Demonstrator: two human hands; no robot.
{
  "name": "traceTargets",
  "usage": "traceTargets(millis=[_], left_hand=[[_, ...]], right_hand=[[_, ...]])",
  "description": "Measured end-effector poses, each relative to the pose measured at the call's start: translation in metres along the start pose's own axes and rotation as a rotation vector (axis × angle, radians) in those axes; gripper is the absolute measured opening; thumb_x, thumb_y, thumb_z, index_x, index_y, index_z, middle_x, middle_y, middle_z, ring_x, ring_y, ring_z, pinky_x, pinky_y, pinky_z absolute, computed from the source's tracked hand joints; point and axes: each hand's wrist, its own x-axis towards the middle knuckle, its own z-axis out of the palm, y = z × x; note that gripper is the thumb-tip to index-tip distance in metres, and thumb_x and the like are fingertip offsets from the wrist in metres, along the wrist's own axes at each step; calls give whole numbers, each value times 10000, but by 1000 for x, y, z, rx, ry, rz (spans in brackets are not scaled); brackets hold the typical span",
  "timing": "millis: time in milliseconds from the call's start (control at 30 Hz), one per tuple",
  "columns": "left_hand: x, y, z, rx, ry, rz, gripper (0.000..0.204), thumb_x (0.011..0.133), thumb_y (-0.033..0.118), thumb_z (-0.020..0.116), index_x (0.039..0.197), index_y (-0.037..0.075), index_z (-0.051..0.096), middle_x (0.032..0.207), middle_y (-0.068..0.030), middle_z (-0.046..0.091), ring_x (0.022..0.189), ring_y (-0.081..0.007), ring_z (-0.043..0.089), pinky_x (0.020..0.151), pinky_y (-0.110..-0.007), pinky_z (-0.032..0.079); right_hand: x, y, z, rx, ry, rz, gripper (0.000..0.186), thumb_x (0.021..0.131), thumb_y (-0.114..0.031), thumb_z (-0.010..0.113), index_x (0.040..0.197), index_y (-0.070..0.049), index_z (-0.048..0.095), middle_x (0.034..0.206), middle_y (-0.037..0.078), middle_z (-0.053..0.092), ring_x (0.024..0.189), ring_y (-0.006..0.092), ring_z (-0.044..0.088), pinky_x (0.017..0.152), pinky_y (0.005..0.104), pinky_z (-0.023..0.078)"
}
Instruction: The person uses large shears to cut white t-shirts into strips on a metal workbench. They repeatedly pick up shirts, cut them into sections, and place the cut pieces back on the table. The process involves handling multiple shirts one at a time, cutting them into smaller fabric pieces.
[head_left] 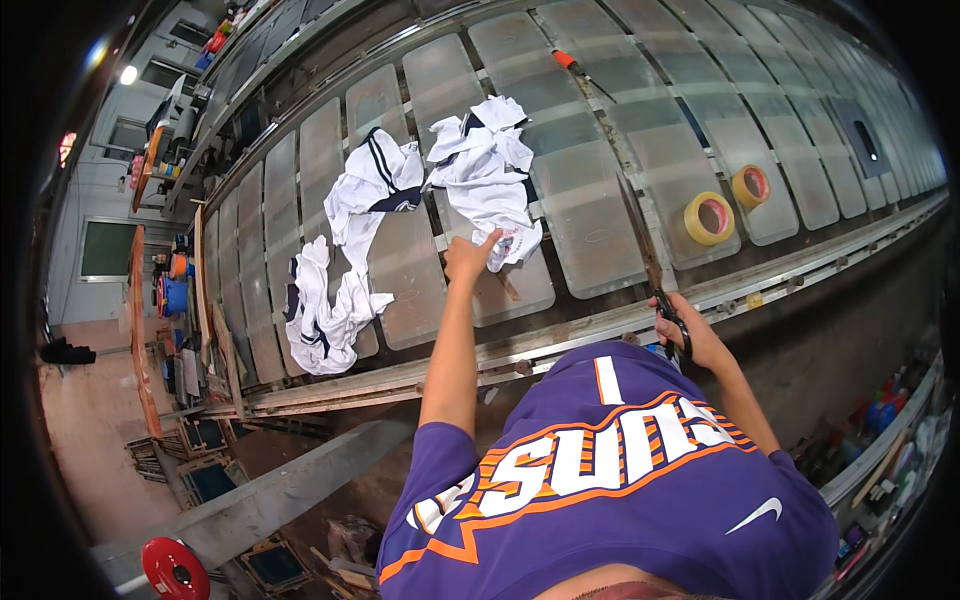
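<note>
My left hand [472, 257] pinches the lower end of a crumpled white garment [485, 184] with dark trim, near a small printed mark on its cloth. My right hand [682, 330] grips the black handles of long scissors [650, 262], whose blades point up across the metal platens. A second white garment [372, 178] with dark striped trim lies to the left, touching or close to a third crumpled one [325, 320] nearer the lower left.
A long rack of metal platens [584, 250] spans the view. Two tape rolls [695, 220] and an orange-handled tool [565, 60] lie on it. A metal rail [760, 285] runs along its near edge. A grey beam [250, 500] and red disc [160, 568] are at lower left.
</note>
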Motion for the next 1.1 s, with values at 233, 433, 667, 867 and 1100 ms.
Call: traceTargets(millis=[233,433,667,867,1100], left_hand=[[-17,45,50,230,-66,282,759,704,574,761,1199,19,608,1225,-190,567,1194,-348,523,935,-561,440],[18,-2,45,106,-17,191,576,693,363,787,1087,-33,646,1114,-229,651,1040,-390,626,875,-442,506],[21,-30,55,-316,-20,235,265,743,195,712,930,16,651,870,-140,681,780,-265,656,722,-388,523],[27,-10,-39,-676,-554,24,342,817,264,691,996,-11,598,903,-128,640,799,-233,612,626,-370,504],[42,19,-191,600,-413,422,434,733,313,784,1028,17,668,837,-113,701,625,-207,640,514,-349,494]], right_hand=[[21,-12,11,-64,-69,-33,462,906,-261,689,1243,-34,468,837,-7,517,738,81,513,688,230,442],[36,0,16,-114,-60,-98,515,862,-304,749,1201,-15,491,801,18,556,750,99,554,682,249,458],[42,-10,28,-124,-110,-56,524,855,-235,752,1244,-19,476,861,0,502,799,92,493,741,238,438],[48,-3,14,-155,-129,-97,646,811,-337,788,1269,-22,459,849,26,505,769,120,496,700,265,439],[79,-26,33,-209,-478,-162,716,883,-493,677,1336,-30,372,935,67,521,871,169,531,815,311,447]])
